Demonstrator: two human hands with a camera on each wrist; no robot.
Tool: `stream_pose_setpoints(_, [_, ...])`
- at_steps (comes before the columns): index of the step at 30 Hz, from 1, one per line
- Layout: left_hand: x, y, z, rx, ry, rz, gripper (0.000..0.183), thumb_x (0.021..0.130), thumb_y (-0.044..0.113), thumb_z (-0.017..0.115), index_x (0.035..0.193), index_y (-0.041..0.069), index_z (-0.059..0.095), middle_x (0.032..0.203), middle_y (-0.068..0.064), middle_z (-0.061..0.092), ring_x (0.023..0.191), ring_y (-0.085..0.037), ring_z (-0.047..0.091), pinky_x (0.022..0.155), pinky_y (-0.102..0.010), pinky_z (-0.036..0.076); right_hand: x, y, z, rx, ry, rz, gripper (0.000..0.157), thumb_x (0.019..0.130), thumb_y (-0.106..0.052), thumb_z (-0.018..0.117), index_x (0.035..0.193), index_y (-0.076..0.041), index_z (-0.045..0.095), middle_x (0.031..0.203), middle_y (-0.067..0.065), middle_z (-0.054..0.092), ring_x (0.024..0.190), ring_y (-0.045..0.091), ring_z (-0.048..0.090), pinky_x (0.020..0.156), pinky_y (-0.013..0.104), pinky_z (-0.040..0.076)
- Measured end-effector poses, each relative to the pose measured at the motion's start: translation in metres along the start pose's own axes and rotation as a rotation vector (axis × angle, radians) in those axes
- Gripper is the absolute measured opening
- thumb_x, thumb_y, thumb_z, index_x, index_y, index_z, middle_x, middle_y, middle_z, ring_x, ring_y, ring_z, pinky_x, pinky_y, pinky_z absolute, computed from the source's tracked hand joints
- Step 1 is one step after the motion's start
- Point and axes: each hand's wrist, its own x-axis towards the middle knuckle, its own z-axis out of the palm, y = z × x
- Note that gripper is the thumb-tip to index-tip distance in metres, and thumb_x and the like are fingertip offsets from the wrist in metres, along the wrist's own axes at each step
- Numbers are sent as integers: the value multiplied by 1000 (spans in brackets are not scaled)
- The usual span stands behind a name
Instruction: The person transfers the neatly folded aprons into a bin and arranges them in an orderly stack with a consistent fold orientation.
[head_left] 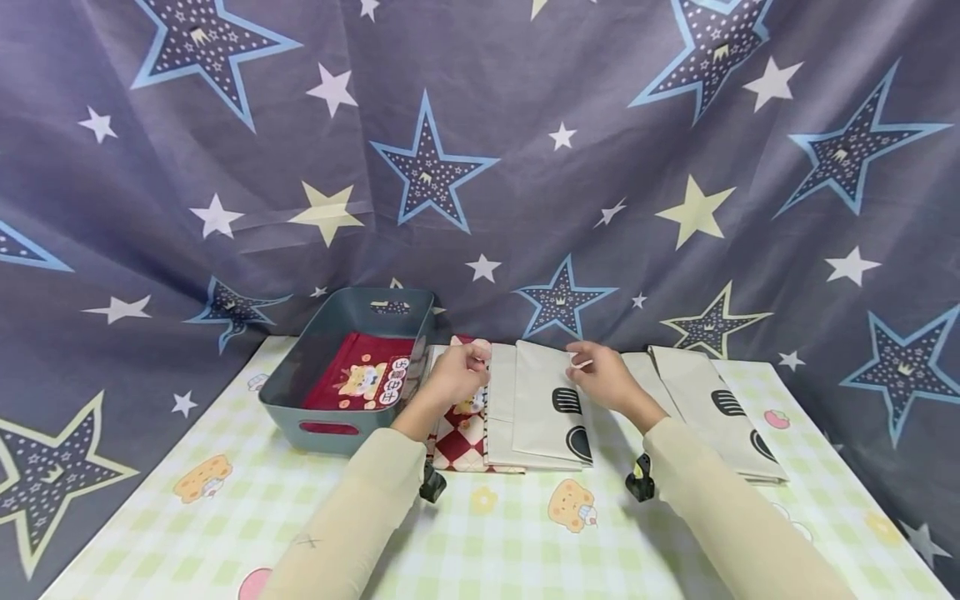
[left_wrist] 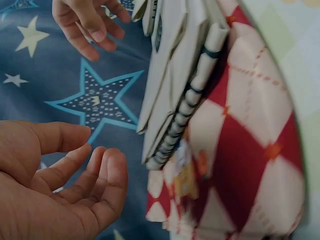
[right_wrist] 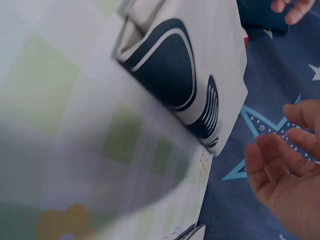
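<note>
A folded cream cloth (head_left: pixel 543 375) with dark printed shapes lies in the middle of the table, partly over a red-and-cream checked cloth (head_left: pixel 459 442) with a cartoon animal print. At the far left part of this pile is my left hand (head_left: pixel 457 373); in the left wrist view its fingers (left_wrist: pixel 112 180) are loosely bent, and they hold nothing. My right hand (head_left: pixel 603 377) hovers by the cream cloth's far right corner. Its fingers (right_wrist: pixel 272 155) are relaxed and apart from the cloth in the right wrist view.
To the left stands a grey-green plastic basket (head_left: pixel 318 439) with a red printed cloth (head_left: pixel 367 354) inside. Another folded cream cloth (head_left: pixel 693 383) lies on the right. Behind the checked tablecloth (head_left: pixel 225 533) hangs a dark star-patterned curtain (head_left: pixel 525 192).
</note>
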Motion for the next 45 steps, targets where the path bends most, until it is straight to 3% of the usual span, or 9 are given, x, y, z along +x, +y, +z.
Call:
stream_pose_setpoints(6, [3, -10, 12, -82, -22, -104, 36, 89, 0, 65, 125, -2, 66, 98, -11, 67, 80, -22, 65, 64, -28, 54, -3, 12, 0, -17, -33, 40, 37, 93, 1, 63, 128, 14, 60, 108, 30, 70, 97, 42, 71, 86, 48, 57])
stream_pose_setpoints(11, [2, -13, 17, -144, -18, -247, 37, 89, -2, 64, 127, -2, 64, 89, -11, 65, 71, -24, 67, 67, -39, 61, -7, 16, 3, 95, -112, 215, 38, 94, 3, 61, 129, 15, 58, 105, 29, 70, 88, 34, 71, 73, 36, 58])
stream_pose_setpoints(17, [5, -18, 20, -189, -19, -348, 36, 90, -4, 65, 126, -1, 63, 78, -11, 58, 61, -19, 61, 60, -36, 61, -8, 24, 9, 286, -148, 407, 42, 94, 5, 58, 133, 18, 51, 94, 24, 66, 69, 18, 65, 66, 33, 60])
stream_pose_setpoints(22, [4, -23, 22, -218, -16, -359, 35, 90, -5, 64, 125, -3, 63, 79, -11, 58, 62, -19, 60, 60, -36, 61, -11, 24, 13, 327, -173, 481, 36, 97, 4, 58, 129, 19, 52, 91, 18, 65, 71, 17, 65, 66, 35, 61])
stream_pose_setpoints(31, [3, -25, 24, -209, -7, -359, 30, 91, -1, 66, 121, -6, 67, 81, -12, 59, 64, -17, 60, 60, -34, 60, -11, 20, 18, 340, -176, 525, 29, 99, 3, 58, 124, 16, 57, 84, 12, 62, 69, 16, 63, 64, 34, 61])
stream_pose_setpoints(35, [4, -24, 27, -226, -12, -356, 31, 91, -1, 66, 121, -5, 68, 81, -12, 59, 63, -18, 61, 60, -33, 60, -10, 20, 18, 413, -168, 603, 25, 100, 0, 57, 121, 13, 59, 80, 7, 57, 67, 13, 59, 63, 31, 60])
stream_pose_setpoints(39, [5, -23, 28, -304, -8, -366, 29, 92, -1, 66, 121, -4, 67, 84, -13, 61, 64, -18, 60, 59, -32, 59, -9, 18, 18, 499, -157, 674, 18, 99, 1, 56, 113, 11, 60, 72, 3, 54, 63, 12, 55, 60, 28, 57])
stream_pose_setpoints(45, [8, -25, 28, -458, -17, -385, 37, 92, -3, 67, 129, -4, 62, 89, -12, 64, 71, -19, 62, 61, -30, 59, -7, 17, 17, 563, -157, 703, 12, 96, 1, 61, 105, 8, 60, 65, -1, 52, 59, 10, 53, 61, 28, 54])
